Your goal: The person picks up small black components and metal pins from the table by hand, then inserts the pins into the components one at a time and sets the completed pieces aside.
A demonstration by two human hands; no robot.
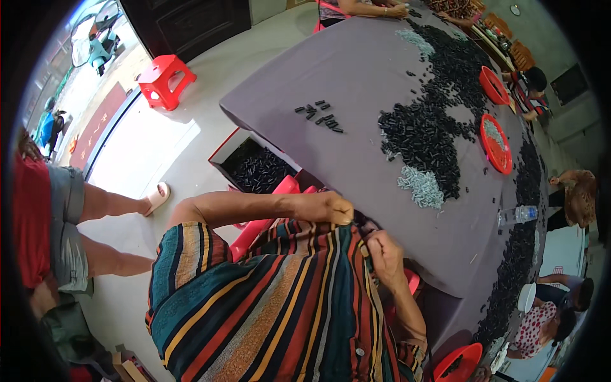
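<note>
Both my hands are at the lower front of the striped button shirt [254,299] that I wear. The fingers of my left hand [326,207] are closed in a pinch on the hem of one front edge. My right hand [386,256] is closed on the other front edge, a short way to the right. Between the two hands the shirt hangs slightly parted. On the grey-covered table [267,95] just ahead lie a few loose black cylindrical pieces [320,116]. A big heap of the same black pieces [420,140] spreads beyond, beside a pile of small silvery pieces [421,187].
A box of black pieces [254,167] stands on the floor beside the table. Red basins [496,145] and a plastic bottle [519,215] rest on the table. A red stool [164,81] stands by the doorway. A person in shorts [63,223] stands at left; several people sit around the table.
</note>
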